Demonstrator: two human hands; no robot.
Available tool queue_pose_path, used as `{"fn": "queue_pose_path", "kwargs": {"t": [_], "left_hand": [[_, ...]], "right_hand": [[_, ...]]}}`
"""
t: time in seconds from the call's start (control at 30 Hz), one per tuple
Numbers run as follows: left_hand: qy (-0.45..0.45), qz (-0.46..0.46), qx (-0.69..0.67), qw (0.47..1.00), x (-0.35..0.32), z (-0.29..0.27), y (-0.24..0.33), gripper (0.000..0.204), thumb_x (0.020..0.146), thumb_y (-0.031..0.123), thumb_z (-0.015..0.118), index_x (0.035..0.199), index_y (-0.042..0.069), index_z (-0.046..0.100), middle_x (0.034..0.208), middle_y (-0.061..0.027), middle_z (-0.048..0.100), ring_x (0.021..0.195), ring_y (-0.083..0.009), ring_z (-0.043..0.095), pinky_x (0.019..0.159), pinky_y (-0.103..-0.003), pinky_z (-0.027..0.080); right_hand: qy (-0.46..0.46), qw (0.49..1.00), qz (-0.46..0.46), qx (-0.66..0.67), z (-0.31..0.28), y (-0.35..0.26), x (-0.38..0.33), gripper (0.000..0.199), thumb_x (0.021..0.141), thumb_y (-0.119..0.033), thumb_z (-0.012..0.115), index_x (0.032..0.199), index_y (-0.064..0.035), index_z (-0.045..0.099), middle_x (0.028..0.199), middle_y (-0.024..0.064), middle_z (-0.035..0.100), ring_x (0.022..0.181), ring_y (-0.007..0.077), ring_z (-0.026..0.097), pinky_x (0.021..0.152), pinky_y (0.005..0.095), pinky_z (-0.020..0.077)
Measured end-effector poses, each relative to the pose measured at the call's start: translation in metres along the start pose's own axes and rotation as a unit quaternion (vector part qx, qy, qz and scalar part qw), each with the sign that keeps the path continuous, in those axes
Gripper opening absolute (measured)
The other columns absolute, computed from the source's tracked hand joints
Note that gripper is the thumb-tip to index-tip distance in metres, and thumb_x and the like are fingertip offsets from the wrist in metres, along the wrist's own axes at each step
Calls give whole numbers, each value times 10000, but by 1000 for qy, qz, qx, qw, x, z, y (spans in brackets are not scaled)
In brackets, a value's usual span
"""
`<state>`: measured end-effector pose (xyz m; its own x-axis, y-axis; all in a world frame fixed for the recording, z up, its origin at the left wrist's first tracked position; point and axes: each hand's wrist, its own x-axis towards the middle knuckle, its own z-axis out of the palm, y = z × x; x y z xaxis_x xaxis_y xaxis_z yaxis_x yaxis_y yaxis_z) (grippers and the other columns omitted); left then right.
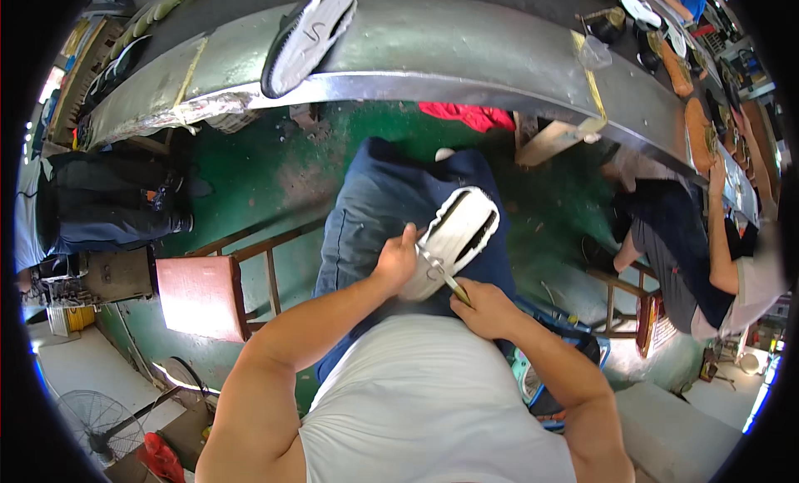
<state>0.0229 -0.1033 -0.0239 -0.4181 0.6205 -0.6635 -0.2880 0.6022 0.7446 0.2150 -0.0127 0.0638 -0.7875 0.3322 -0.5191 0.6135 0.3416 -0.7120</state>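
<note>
Over my lap, a white shoe upper (466, 232) is held sole side up, its edges gathered around a dark strip along the middle. My left hand (398, 257) grips its near left side, thumb raised. In my right hand (485, 308) is a slim metal hand tool (454, 286) with a yellowish handle; its exact kind does not show. The tool's far end meets the near part of the shoe. Ahead of me, a similar white shoe (310, 44) with a dark curved mark on its underside leans across the edge of the metal bench (416, 54).
The bench edge curves across in front of my knees. A red-brown stool (200, 296) stands to my left, a fan (100, 429) behind it. Co-workers sit at both sides; one at right reaches toward tan shoes (697, 133). Red cloth (468, 115) lies under the bench.
</note>
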Motion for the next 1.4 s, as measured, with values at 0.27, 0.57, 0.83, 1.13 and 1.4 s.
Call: {"fn": "queue_pose_path", "kwargs": {"t": [0.27, 0.57, 0.83, 1.13, 1.4], "left_hand": [[-7, 317, 166, 934, -12, 13, -1, 411, 1054, 234, 401, 1335, -15, 569, 1278, -269, 614, 1185, -412, 595, 1041, -416, 461], [-79, 395, 312, 860, -10, 2, 23, 450, 993, 160, 518, 1426, 40, 492, 1431, -249, 493, 1149, -406, 616, 956, -410, 537], [-162, 411, 483, 756, -3, -6, 32, 596, 971, 225, 577, 1525, 288, 366, 1543, -238, 326, 727, -399, 682, 670, -431, 597], [-201, 366, 538, 732, -7, -4, 55, 555, 1000, 288, 539, 1523, 334, 361, 1521, -301, 317, 726, -399, 689, 673, -427, 595], [-261, 320, 607, 680, -20, -7, 77, 551, 996, 383, 523, 1522, 350, 365, 1533, -320, 284, 884, -460, 685, 807, -460, 583]], "right_hand": [[153, 962, -96, -206, -46, 0, -21, 361, 871, -120, 653, 1156, 53, 516, 975, 238, 617, 959, 450, 615, 843, 492, 509], [248, 955, -74, -145, 5, 62, -16, 292, 871, -154, 660, 1112, -35, 547, 941, 158, 622, 886, 356, 656, 741, 462, 536], [43, 998, 15, -42, -49, 61, -36, 207, 932, -135, 597, 1099, -14, 590, 931, 206, 651, 844, 388, 651, 752, 464, 512], [210, 970, 43, -110, -29, 49, 2, 310, 988, -289, 562, 1097, 2, 573, 947, 222, 668, 861, 423, 653, 752, 483, 516], [172, 978, 26, -119, -19, 54, -5, 347, 990, -354, 546, 1016, -9, 564, 881, 231, 657, 835, 435, 648, 712, 514, 512]]}}
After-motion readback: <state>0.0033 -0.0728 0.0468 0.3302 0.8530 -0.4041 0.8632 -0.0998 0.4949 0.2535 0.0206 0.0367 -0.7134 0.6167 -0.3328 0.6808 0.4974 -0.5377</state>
